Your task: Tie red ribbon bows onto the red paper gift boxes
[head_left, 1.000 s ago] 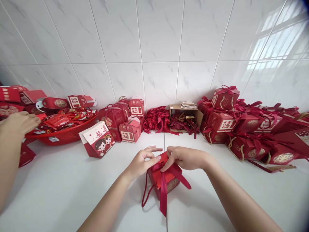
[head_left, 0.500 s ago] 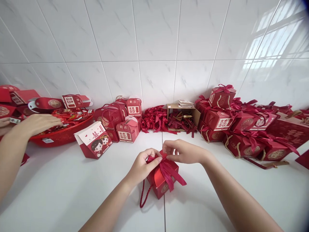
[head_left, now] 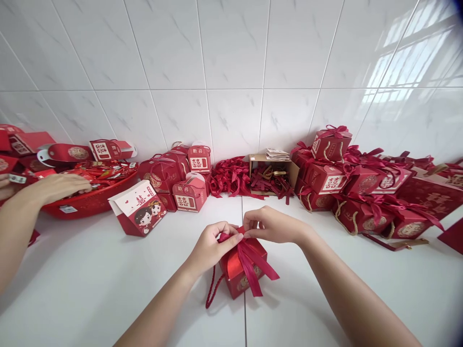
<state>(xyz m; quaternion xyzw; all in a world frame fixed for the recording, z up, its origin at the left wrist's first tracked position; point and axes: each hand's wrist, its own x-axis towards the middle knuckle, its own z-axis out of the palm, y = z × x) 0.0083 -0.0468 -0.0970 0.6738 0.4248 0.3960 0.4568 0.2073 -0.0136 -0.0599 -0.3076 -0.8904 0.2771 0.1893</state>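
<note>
In front of me on the white table stands a small red gift box (head_left: 235, 277) with a dark red cord handle (head_left: 213, 291) hanging on its left side. A dark red ribbon (head_left: 253, 262) lies over its top, two tails draping down the front right. My left hand (head_left: 213, 246) pinches the ribbon at the bow between thumb and fingers. From the right, my right hand (head_left: 273, 225) also pinches ribbon at the knot, its fingertips close to the left thumb. The knot itself is mostly covered by my fingers.
At left, another person's hand (head_left: 60, 185) is over a red basin (head_left: 83, 205) of wrapped sweets. A white-topped box (head_left: 139, 207) stands beside it. Loose ribbons (head_left: 233, 178) and a cardboard box (head_left: 294, 173) line the tiled wall. Ribboned boxes (head_left: 331, 180) are stacked at right.
My fingers have shifted slightly at the knot, with both hands still on the ribbon. The ribbon tails hang a little lower. The other person's hand has moved slightly left.
</note>
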